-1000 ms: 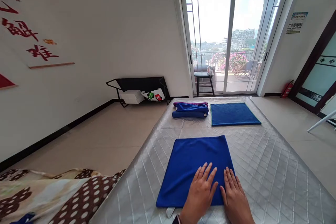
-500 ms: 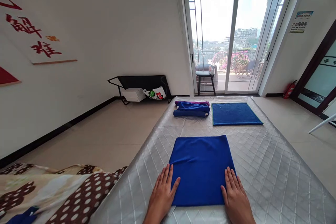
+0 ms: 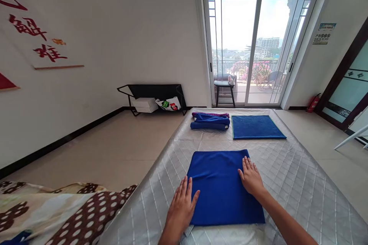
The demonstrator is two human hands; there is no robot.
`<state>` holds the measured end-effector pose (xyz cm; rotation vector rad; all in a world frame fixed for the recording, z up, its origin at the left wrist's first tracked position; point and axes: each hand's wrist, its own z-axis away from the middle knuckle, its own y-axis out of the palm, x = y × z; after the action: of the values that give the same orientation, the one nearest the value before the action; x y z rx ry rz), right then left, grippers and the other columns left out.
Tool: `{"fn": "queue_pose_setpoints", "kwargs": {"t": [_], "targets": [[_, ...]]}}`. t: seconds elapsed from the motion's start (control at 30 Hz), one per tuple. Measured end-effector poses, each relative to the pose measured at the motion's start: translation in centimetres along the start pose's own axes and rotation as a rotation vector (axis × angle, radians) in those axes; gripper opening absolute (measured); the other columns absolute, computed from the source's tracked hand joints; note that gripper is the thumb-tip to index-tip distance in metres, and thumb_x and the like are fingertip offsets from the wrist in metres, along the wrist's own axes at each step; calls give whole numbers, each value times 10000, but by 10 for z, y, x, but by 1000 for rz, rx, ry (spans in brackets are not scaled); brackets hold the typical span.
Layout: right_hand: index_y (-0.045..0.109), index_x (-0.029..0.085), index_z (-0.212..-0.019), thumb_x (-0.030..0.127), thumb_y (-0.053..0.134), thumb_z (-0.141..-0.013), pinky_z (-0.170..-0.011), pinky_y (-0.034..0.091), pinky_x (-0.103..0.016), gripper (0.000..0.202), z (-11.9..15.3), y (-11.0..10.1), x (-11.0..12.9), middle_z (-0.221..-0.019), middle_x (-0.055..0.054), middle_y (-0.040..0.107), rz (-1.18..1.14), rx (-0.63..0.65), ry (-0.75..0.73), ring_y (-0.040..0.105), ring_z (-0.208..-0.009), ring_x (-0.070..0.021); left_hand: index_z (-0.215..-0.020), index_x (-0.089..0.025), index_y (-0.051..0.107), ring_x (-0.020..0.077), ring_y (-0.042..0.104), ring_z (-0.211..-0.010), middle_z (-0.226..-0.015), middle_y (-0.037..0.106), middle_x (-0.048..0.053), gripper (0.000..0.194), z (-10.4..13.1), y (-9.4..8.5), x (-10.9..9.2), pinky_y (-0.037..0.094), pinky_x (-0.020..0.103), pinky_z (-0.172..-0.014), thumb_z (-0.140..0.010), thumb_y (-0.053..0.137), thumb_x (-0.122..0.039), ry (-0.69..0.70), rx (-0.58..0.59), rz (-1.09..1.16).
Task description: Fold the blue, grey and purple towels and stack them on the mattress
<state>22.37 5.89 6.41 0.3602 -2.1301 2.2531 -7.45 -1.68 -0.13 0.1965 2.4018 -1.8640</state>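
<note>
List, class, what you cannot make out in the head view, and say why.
All in the head view:
Near left corner of the near blue cloth: covered by the left hand.
Part of its right edge: covered by the right hand.
Full extent of the patterned blanket: cut off by picture edges.
Small print on the wall notice: too small.

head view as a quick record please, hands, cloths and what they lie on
left hand: open, at near blue cloth's left edge
right hand: open, by its far right corner
near blue cloth: spread flat
farther back: cloth pile left, green-edged blue cloth right
surface: silver quilted cover
lower left: polka-dot fabric
</note>
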Motion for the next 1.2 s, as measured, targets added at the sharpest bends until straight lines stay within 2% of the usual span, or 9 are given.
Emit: {"fn": "queue_pose_setpoints", "kwargs": {"t": [0.07, 0.17, 0.27, 0.37, 0.47, 0.67, 0.77, 0.87, 1.2], "targets": [[267, 61, -1547, 397, 229, -1018, -1223, 156, -446, 628, -4, 7, -3, -1629, -144, 186, -8, -17, 3, 131, -1522, -246, -1522, -106, 351, 290, 337, -1456, -1565, 382, 177, 612, -15, -10, -25, 358, 500, -1164, -1031, 273, -462, 104, -28, 17], [275, 64, -1547, 402, 221, -1020, -1224, 141, -437, 628, -2, 14, -6, -1630, -146, 204, -13, -47, -6, 120, -1525, -242, -1522, -173, 365, 266, 350, -1452, -1554, 419, 132, 566, -45, -18, -79, 371, 488, -1161, -1039, 284, -457, 349, -31, 74], [281, 57, -1545, 394, 231, -1018, -1222, 145, -430, 627, 1, 14, -6, -1627, -151, 219, -2, -41, 8, 143, -1521, -241, -1505, -180, 396, 250, 343, -1457, -1566, 401, 121, 575, -74, -9, -128, 358, 462, -1172, -1035, 287, -495, 504, 36, 107], [263, 54, -1549, 396, 223, -1015, -1221, 150, -419, 636, 1, 13, -4, -1628, -144, 216, -1, -40, 26, 153, -1520, -233, -1504, -167, 397, 259, 323, -1466, -1568, 394, 130, 603, -92, 8, -143, 332, 476, -1185, -1029, 281, -520, 501, 84, 101], [247, 56, -1553, 403, 209, -1011, -1222, 149, -408, 645, -1, 13, -4, -1630, -128, 213, -10, -34, 50, 157, -1520, -220, -1522, -191, 371, 267, 312, -1471, -1571, 393, 114, 614, -100, 21, -118, 313, 497, -1191, -1025, 266, -536, 423, 78, 77], [245, 62, -1554, 414, 201, -1004, -1224, 127, -410, 654, -1, 10, -2, -1631, -107, 196, -35, -12, 66, 148, -1522, -210, -1513, -143, 383, 274, 293, -1478, -1583, 367, 135, 629, -107, 18, -25, 263, 476, -1207, -1018, 254, -509, 146, 65, -31], [231, 67, -1558, 430, 184, -1005, -1224, 125, -418, 662, 0, 10, -2, -1634, -104, 189, -30, -2, 70, 150, -1522, -212, -1514, -86, 360, 280, 288, -1479, -1589, 338, 168, 661, -109, 20, 6, 265, 471, -1201, -1016, 221, -498, 37, 53, -36], [243, 63, -1555, 433, 192, -1002, -1226, 110, -442, 667, -3, 10, -1, -1630, -121, 202, -8, 15, 90, 160, -1520, -229, -1524, -76, 328, 270, 283, -1481, -1594, 324, 171, 687, -109, 25, 16, 270, 458, -1199, -1010, 199, -515, 14, 46, -19], [281, 46, -1543, 383, 207, -1010, -1215, 136, -414, 634, -48, 1, -4, -1617, -143, 269, 12, -30, 32, 177, -1516, -225, -1529, -119, 325, 276, 310, -1470, -1577, 368, 161, 668, -109, 29, 13, 278, 468, -1188, -1009, 208, -520, 33, 6, 7]]}}
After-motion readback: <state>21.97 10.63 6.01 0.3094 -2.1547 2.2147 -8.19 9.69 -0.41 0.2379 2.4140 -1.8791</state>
